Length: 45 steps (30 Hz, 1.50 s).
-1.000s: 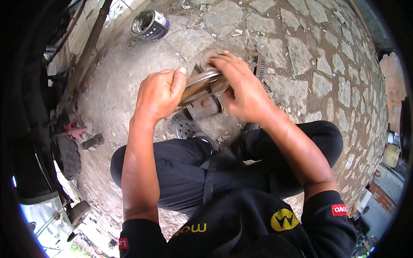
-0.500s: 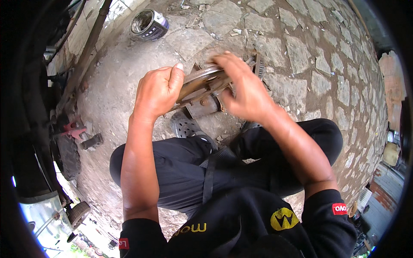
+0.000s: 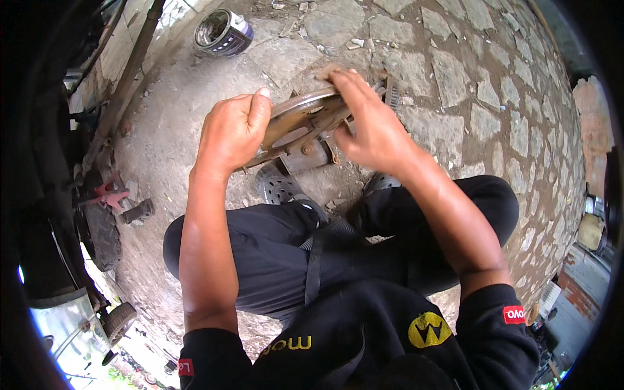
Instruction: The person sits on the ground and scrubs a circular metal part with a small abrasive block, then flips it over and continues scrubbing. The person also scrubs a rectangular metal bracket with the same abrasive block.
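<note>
A rusty round metal plate (image 3: 286, 123) with a raised, worn rim and cut-outs is tilted up in front of me, above the ground. My left hand (image 3: 235, 130) is closed around its left end, thumb up on the edge. Over the rim's right part bends my right hand (image 3: 374, 123), fingers on top and thumb below. A small brownish piece (image 3: 327, 70) shows at its fingertips; its kind I cannot make out. Beneath the plate lies a rusty metal part (image 3: 307, 157) with a bolt head, partly hidden. Just right of the plate, dark brush bristles (image 3: 394, 97) stick up.
A paint can (image 3: 223, 32) stands open at the far left on the dusty stone paving (image 3: 448, 71). My grey clogs (image 3: 279, 184) are close below the metal parts. Along the left are a red metal stand (image 3: 109, 195) and a short dark cylinder (image 3: 138, 212).
The plate and my left hand have shifted slightly left. My right hand, blurred before, has moved a little up along the rim; the brownish piece at its fingertips shows more plainly.
</note>
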### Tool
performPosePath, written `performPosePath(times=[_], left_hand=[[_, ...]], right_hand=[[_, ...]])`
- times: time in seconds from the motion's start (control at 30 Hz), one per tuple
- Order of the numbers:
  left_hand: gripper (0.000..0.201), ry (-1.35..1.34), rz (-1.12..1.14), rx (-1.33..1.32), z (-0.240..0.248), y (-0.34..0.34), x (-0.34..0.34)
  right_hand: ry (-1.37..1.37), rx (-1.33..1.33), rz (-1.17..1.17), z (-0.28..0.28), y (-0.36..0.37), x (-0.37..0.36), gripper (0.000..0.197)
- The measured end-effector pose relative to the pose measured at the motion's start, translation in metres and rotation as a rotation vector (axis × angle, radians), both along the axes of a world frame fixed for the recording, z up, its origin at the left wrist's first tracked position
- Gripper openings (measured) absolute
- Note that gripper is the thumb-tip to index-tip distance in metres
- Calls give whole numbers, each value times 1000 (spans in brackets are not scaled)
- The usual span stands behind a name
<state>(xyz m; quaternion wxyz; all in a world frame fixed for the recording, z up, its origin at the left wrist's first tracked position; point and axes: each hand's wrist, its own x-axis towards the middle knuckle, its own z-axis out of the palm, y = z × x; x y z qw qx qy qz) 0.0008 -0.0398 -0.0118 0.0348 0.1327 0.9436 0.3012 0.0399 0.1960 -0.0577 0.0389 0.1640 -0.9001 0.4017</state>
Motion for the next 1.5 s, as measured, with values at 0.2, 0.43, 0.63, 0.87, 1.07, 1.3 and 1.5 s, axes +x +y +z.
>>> performPosePath(times=[0.2,0.43,0.63,0.87,1.07,1.3,1.5], left_hand=[[51,6,1,-2,-2,-1,2],[50,-10,-15,-9,0,1,3],[50,-16,-18,4,-1,0,2],[52,-96,8,-45,0,-9,-7],[51,-65,3,-39,-3,-13,-3],[52,-71,69,-21,-3,-15,-6],[56,-59,146,-75,-12,-23,-11]], right_hand=[[30,61,12,0,1,1,73],[94,100,80,8,1,-1,71],[168,109,156,14,-4,4,75],[42,-29,73,-7,4,-2,78],[-124,-187,34,-5,5,1,76],[-337,-189,-149,-32,16,-14,80],[-509,-288,-138,-27,23,-14,62]])
